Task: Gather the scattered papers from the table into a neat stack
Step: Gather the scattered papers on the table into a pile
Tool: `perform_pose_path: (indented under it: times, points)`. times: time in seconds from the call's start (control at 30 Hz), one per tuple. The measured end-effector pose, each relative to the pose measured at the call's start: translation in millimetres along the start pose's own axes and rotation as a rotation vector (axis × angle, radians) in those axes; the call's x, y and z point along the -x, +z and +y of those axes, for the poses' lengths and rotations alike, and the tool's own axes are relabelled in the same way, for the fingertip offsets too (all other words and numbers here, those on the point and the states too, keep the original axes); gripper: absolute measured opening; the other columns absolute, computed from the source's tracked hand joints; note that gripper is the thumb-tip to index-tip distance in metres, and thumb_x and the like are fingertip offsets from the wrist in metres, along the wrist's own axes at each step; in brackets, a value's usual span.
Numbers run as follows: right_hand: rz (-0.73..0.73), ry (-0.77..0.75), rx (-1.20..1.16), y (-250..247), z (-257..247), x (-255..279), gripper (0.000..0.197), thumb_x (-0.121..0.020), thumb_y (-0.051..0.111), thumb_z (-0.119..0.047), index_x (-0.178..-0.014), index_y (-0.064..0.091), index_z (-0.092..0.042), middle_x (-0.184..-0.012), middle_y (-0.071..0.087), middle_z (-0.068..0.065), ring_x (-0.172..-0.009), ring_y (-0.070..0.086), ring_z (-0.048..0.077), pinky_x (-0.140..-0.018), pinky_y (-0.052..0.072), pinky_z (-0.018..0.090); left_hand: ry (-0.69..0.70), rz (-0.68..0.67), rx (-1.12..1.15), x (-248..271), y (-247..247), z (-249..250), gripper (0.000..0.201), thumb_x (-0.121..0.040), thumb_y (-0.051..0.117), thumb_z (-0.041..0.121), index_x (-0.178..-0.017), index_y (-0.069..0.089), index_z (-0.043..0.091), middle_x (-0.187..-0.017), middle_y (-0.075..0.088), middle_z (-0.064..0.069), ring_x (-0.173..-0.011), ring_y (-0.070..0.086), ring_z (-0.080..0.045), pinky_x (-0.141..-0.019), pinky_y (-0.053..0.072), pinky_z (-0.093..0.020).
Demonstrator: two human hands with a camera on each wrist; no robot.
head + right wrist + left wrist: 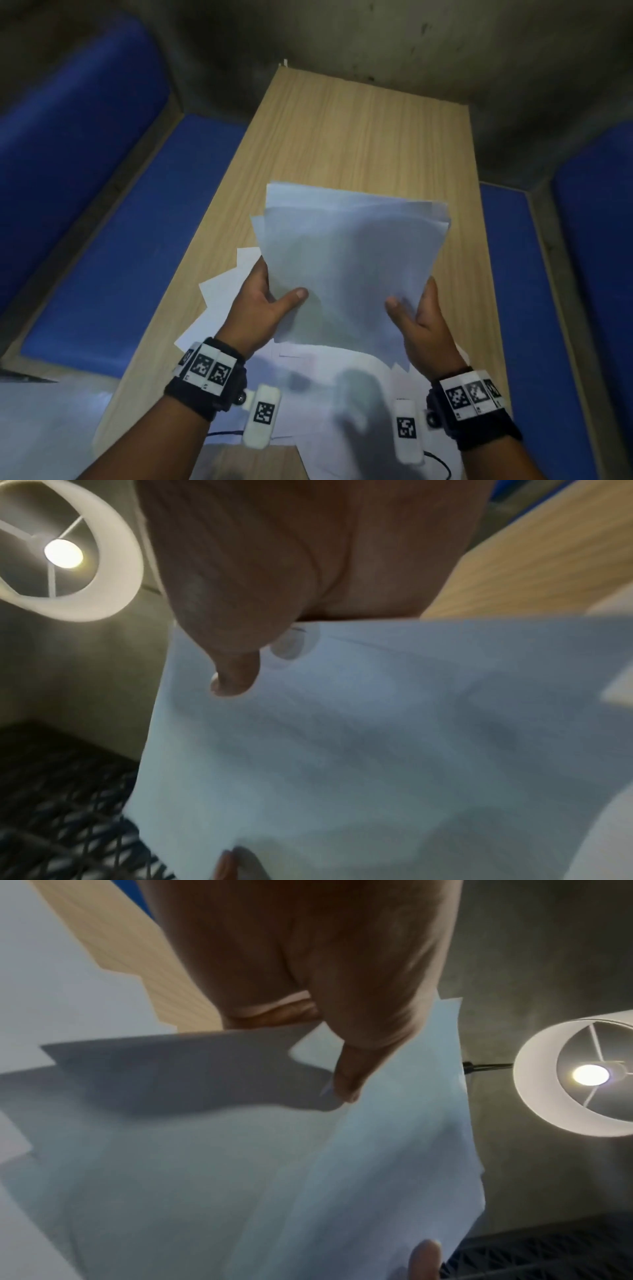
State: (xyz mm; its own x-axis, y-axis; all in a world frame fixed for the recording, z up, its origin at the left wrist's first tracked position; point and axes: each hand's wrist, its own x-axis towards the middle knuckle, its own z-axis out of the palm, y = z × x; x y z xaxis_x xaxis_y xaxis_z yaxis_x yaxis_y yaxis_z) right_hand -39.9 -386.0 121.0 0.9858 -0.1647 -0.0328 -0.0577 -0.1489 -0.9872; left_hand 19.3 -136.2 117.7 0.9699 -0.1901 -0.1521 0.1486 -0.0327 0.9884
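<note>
A loose sheaf of white papers (352, 253) is lifted above the wooden table (359, 130), its far edges uneven. My left hand (270, 301) grips its near left side, thumb on top and fingers hidden underneath. My right hand (418, 311) grips the near right side the same way. The left wrist view shows the left hand's thumb on the sheaf of papers (274, 1177); the right wrist view shows the right hand's thumb pressing the sheaf of papers (377, 737). More loose sheets (222, 294) lie on the table under and to the left of my hands.
Blue cushioned benches (113, 240) run along both sides of the table. Further white sheets (325, 387) cover the near end of the table. A lit lamp with a white shade (582, 1074) hangs overhead. Bare wood lies beyond the sheaf.
</note>
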Motion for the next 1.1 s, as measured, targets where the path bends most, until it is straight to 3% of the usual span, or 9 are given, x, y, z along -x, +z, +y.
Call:
perform_pose_path:
  times: [0.13, 0.23, 0.37, 0.47, 0.57, 0.7, 0.83, 0.97, 1.1]
  points:
    - [0.175, 0.018, 0.012, -7, 12, 1, 0.037, -0.085, 0.072, -0.004, -0.115, 0.061, -0.022, -0.108, 0.074, -0.004, -0.101, 0.068, 0.002, -0.083, 0.054, 0.024, 0.033, 0.03, -0.059, 3, -1, -7, 0.037, -0.089, 0.073, 0.021, -0.106, 0.062, 0.052, -0.11, 0.074, 0.018, -0.103, 0.071, -0.009, -0.089, 0.058, -0.036]
    - [0.187, 0.097, 0.152, -2, 33, 7, 0.036, -0.082, 0.077, -0.011, -0.111, 0.059, -0.021, -0.102, 0.07, -0.008, -0.092, 0.066, -0.004, -0.081, 0.056, 0.034, 0.026, 0.023, -0.157, 2, -1, -24, 0.043, -0.089, 0.071, 0.027, -0.102, 0.058, 0.066, -0.112, 0.07, 0.022, -0.108, 0.067, -0.009, -0.093, 0.055, -0.037]
    - [0.185, 0.194, 0.183, 9, 69, 19, 0.056, -0.079, 0.08, -0.006, -0.126, 0.053, -0.02, -0.117, 0.067, -0.005, -0.11, 0.064, 0.011, -0.093, 0.055, 0.041, -0.049, 0.019, -0.15, 4, 2, -61, 0.057, -0.088, 0.075, 0.011, -0.11, 0.059, 0.061, -0.115, 0.07, 0.029, -0.11, 0.066, 0.001, -0.099, 0.055, -0.038]
    - [0.213, 0.223, 0.133, 19, 82, 19, 0.065, -0.078, 0.077, 0.003, -0.133, 0.049, -0.018, -0.122, 0.065, -0.004, -0.114, 0.062, 0.009, -0.097, 0.053, 0.037, -0.086, 0.044, -0.126, 3, 9, -77, 0.055, -0.086, 0.076, 0.009, -0.115, 0.058, 0.052, -0.114, 0.071, 0.025, -0.108, 0.067, 0.0, -0.096, 0.056, -0.04]
    - [0.271, 0.22, 0.075, 24, 87, 15, 0.06, -0.087, 0.07, -0.001, -0.139, 0.043, -0.013, -0.129, 0.062, 0.005, -0.119, 0.059, 0.02, -0.097, 0.05, 0.027, -0.063, 0.061, -0.161, 3, 14, -80, 0.049, -0.091, 0.072, 0.012, -0.116, 0.056, 0.05, -0.111, 0.07, 0.029, -0.106, 0.064, 0.007, -0.091, 0.052, -0.027]
    - [0.271, 0.177, 0.102, 25, 92, 18, 0.051, -0.092, 0.066, -0.015, -0.136, 0.041, -0.022, -0.131, 0.059, 0.006, -0.122, 0.057, 0.018, -0.096, 0.047, 0.016, -0.058, 0.093, -0.145, 9, 12, -87, 0.042, -0.091, 0.067, 0.024, -0.114, 0.059, 0.057, -0.116, 0.072, 0.019, -0.111, 0.066, -0.007, -0.093, 0.053, -0.032]
    - [0.29, 0.246, 0.142, 32, 104, 25, 0.063, -0.091, 0.063, -0.04, -0.143, 0.038, -0.015, -0.136, 0.057, 0.01, -0.124, 0.054, 0.022, -0.107, 0.045, 0.044, -0.132, 0.051, -0.228, 10, 13, -96, 0.043, -0.099, 0.059, 0.007, -0.104, 0.059, 0.049, -0.102, 0.068, 0.024, -0.098, 0.062, 0.008, -0.091, 0.051, -0.024]
    - [0.287, 0.244, 0.103, 31, 102, 23, 0.058, -0.095, 0.062, -0.03, -0.144, 0.036, -0.015, -0.13, 0.058, 0.009, -0.12, 0.056, 0.022, -0.102, 0.051, 0.035, -0.128, 0.051, -0.253, 9, 11, -97, 0.026, -0.101, 0.057, 0.01, -0.117, 0.056, 0.03, -0.108, 0.061, 0.027, -0.096, 0.056, 0.018, -0.076, 0.041, 0.002]
    - [0.291, 0.281, 0.18, 35, 109, 27, 0.059, -0.093, 0.058, -0.041, -0.142, 0.039, -0.015, -0.132, 0.058, 0.01, -0.12, 0.056, 0.025, -0.105, 0.046, 0.047, -0.207, -0.014, -0.168, 11, 10, -107, 0.023, -0.099, 0.061, 0.02, -0.115, 0.059, 0.035, -0.103, 0.074, 0.027, -0.099, 0.064, 0.013, -0.081, 0.047, -0.008]
